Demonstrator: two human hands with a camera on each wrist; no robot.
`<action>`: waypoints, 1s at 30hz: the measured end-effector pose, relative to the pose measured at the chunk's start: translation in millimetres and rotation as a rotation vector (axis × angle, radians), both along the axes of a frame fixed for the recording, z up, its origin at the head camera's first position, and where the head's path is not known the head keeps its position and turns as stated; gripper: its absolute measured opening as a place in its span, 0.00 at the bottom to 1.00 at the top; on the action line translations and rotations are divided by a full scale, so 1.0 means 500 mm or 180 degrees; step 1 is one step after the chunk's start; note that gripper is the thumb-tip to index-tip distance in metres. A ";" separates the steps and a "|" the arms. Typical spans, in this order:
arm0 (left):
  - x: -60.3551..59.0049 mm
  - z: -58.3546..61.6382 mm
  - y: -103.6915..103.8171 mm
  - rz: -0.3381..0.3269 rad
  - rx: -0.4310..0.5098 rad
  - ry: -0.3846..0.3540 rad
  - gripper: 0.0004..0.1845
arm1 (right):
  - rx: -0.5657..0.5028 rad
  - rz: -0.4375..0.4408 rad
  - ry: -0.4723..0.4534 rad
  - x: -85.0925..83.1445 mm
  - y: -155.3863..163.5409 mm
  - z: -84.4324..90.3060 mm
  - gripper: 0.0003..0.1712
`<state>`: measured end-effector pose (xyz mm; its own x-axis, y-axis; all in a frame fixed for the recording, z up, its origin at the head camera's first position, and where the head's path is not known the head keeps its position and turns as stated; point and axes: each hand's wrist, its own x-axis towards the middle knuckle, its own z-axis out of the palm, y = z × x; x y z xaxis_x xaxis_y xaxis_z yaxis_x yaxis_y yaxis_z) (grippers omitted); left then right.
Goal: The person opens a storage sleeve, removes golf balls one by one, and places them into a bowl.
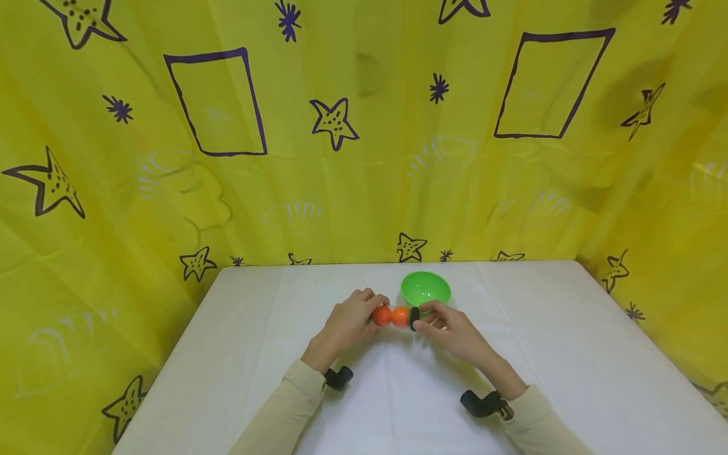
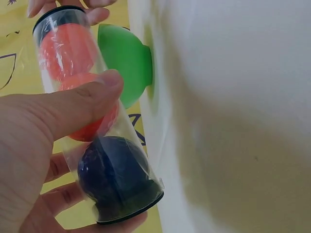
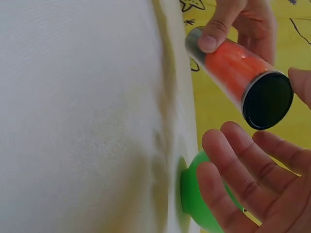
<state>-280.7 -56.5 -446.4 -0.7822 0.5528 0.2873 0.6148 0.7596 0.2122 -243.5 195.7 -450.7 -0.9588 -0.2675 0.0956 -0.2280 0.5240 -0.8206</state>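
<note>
Tube: a clear plastic tube [image 1: 392, 316] with black caps on both ends lies crosswise in the lower middle of the head view, lifted above the worktop [image 1: 569, 354] between the two hands.
Contents: two orange balls show through the wall in the head view; the left wrist view also shows a dark blue ball [image 2: 112, 171] at the lower end of the tube, against the black cap.
Left hand: the left hand [image 1: 348, 323] is curled round the tube's left end, thumb pressed on the clear wall over an orange ball [image 2: 68, 51], the other fingers under the tube.
Right hand: the right hand [image 1: 449, 328] is at the tube's right end; in the right wrist view its fingers are spread and nearly straight around the black round cap [image 3: 267, 100], one fingertip at the cap's edge. Whether it grips the cap I cannot tell.
Bowl: a bright green plastic bowl [image 1: 425, 288] stands upright on the white worktop just behind the right hand, above centre of the worktop.
Backdrop: a yellow cloth with purple stars and rectangles [image 1: 364, 126] fills the upper frame and both sides.
</note>
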 end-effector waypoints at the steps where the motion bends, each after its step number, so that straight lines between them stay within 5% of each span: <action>1: 0.001 0.001 0.001 -0.0004 -0.0019 -0.0013 0.24 | 0.0019 -0.0022 0.0007 0.000 -0.002 -0.001 0.24; 30: -0.005 0.005 -0.008 -0.0116 -0.0022 -0.0305 0.25 | 0.0129 0.0093 0.0326 0.002 -0.015 -0.016 0.15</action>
